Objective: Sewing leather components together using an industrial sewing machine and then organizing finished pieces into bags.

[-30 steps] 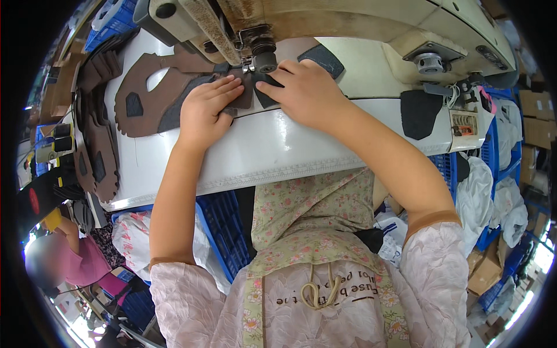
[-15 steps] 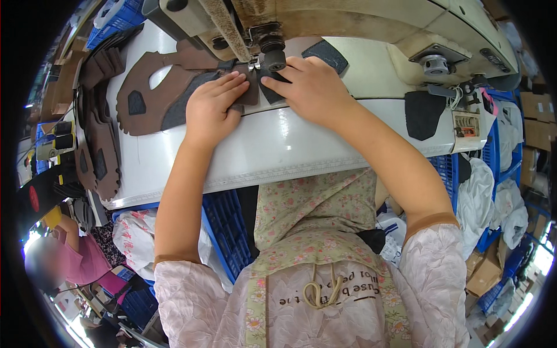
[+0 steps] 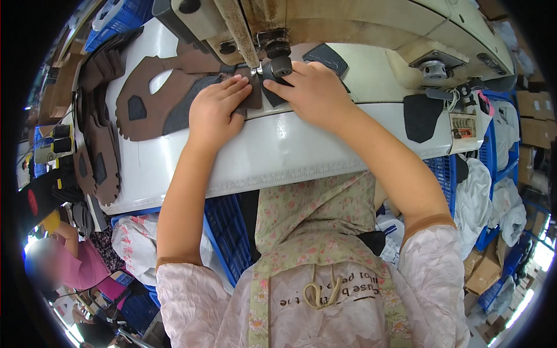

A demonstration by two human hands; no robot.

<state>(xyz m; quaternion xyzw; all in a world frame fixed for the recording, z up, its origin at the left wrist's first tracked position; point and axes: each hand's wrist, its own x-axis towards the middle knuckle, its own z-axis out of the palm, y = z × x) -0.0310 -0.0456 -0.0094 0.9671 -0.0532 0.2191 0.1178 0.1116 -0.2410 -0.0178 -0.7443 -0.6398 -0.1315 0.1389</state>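
A white bag (image 3: 130, 243) at left bears red lettering. A brown piece (image 3: 138, 84) lies on the surface (image 3: 284, 142), partly beneath the left hand (image 3: 217, 109), fingers pressed together. A dark piece (image 3: 271, 95) lies under the right hand (image 3: 318, 93), its thumb spread. Dark print crosses the shirt (image 3: 293, 284). Both hands' poses barely differ from half a second ago.

- Two bare hands (image 3: 217, 113) are showing.
- One sewing machine (image 3: 354, 26) is standing far.
- One black patch (image 3: 422, 118) is lying right.
- One person in pink (image 3: 84, 262) is showing left.

Pale pink textured sleeves (image 3: 188, 301), floral green apron (image 3: 313, 214), beige cord (image 3: 320, 294)
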